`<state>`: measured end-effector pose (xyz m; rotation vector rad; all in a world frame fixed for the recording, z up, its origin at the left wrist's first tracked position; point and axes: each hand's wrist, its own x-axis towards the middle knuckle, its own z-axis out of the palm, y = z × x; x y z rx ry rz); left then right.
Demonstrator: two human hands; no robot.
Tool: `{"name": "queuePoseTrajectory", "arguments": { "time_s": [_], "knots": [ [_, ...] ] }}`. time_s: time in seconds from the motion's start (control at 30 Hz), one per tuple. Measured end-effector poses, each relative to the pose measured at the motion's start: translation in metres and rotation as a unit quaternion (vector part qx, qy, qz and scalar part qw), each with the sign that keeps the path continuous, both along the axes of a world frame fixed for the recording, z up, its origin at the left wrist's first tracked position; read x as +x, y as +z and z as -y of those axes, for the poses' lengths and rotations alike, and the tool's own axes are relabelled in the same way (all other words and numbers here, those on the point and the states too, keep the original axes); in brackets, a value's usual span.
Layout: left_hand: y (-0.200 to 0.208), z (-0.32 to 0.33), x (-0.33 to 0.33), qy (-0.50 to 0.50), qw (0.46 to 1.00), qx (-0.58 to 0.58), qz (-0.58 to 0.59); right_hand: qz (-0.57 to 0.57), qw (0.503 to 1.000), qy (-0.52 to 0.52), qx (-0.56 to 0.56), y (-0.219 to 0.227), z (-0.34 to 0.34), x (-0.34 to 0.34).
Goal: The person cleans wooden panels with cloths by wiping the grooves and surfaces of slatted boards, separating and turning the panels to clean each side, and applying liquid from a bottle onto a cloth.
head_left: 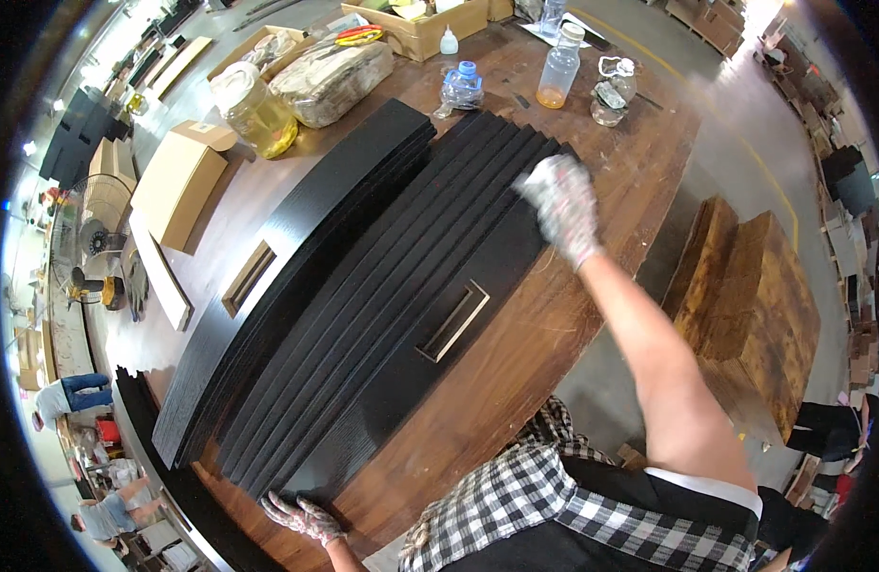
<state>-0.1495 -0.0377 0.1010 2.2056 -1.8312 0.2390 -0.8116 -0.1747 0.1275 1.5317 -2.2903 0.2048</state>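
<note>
A fanned row of black wood-grain boards (363, 276) lies overlapping across the brown table (544, 334). The nearest black panel (392, 381) has a rectangular cut-out with a pale frame. At the row's lower left end my left hand (304, 520), in a patterned glove, has its fingers stretched apart against the board's corner. My right hand (565, 205), gloved alike, is at the far right end, over the board edges; its fingers are blurred, and whether they grip anything is unclear. Behind the row stands a stack of black boards (296, 229), its top one also with a framed slot.
A jar of yellowish liquid (253, 114), a wrapped block (334, 81), a blue-capped bottle (462, 88) and a clear bottle (557, 71) stand along the back. A cardboard box (182, 186) is at left. Brown wooden blocks (744, 305) stand beyond the right table edge.
</note>
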Motion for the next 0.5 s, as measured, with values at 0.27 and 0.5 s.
{"name": "queuePoseTrajectory", "arguments": {
  "time_s": [0.27,0.5],
  "knots": [
    [-0.021,-0.009,0.015,0.173,0.975,-0.058,-0.125,0.217,0.962,0.019,-0.165,-0.036,0.001,-0.084],
    [-0.006,-0.017,0.029,0.232,0.926,-0.044,-0.293,0.467,0.871,0.003,-0.151,-0.026,-0.019,-0.117]
  ]
}}
